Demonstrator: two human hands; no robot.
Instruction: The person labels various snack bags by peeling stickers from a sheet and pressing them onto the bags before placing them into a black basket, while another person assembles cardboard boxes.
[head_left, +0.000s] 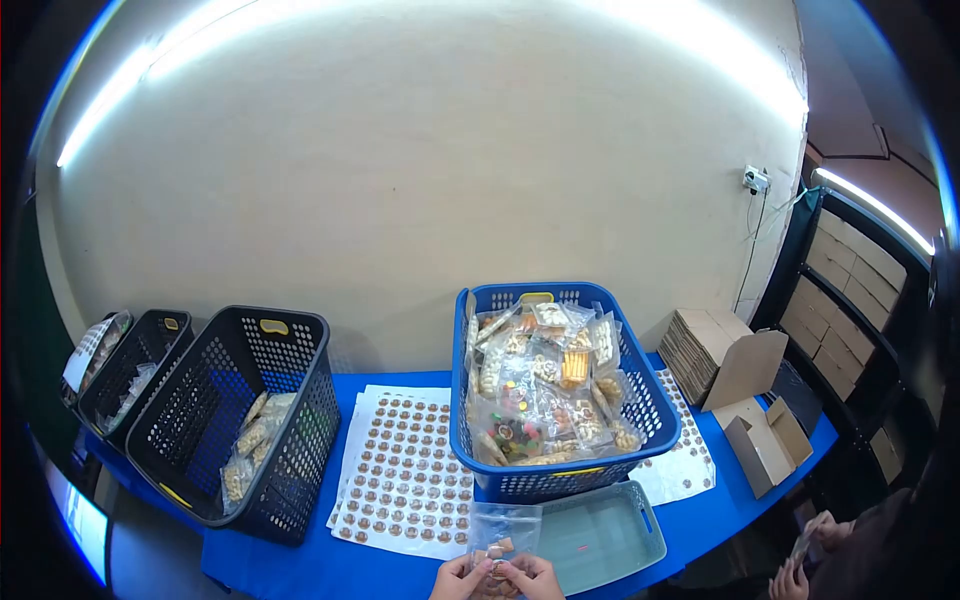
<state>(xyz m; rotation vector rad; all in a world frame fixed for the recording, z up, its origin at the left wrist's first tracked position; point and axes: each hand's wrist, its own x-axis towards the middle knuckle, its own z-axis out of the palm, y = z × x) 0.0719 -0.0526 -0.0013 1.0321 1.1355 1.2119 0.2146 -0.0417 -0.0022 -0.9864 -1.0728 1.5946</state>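
A clear zip bag (507,522) with small brown pieces inside is held upright at the bottom centre. My left hand (460,580) grips its left side, and my right hand (534,579) grips its right side, the fingers of both pressed together on it. Just to the right lies a shallow grey-green tray (600,540). Behind the bag stands a blue basket (570,475) full of clear packets of snacks. Left of it, sheets of round brown stickers (405,470) lie on the blue table (300,570).
At left stand a large dark basket (290,500) holding some packets and smaller baskets (120,400). Flat cardboard (695,350) and an open box (765,450) are at right. A co-worker's hands (815,550) hold something at the lower right.
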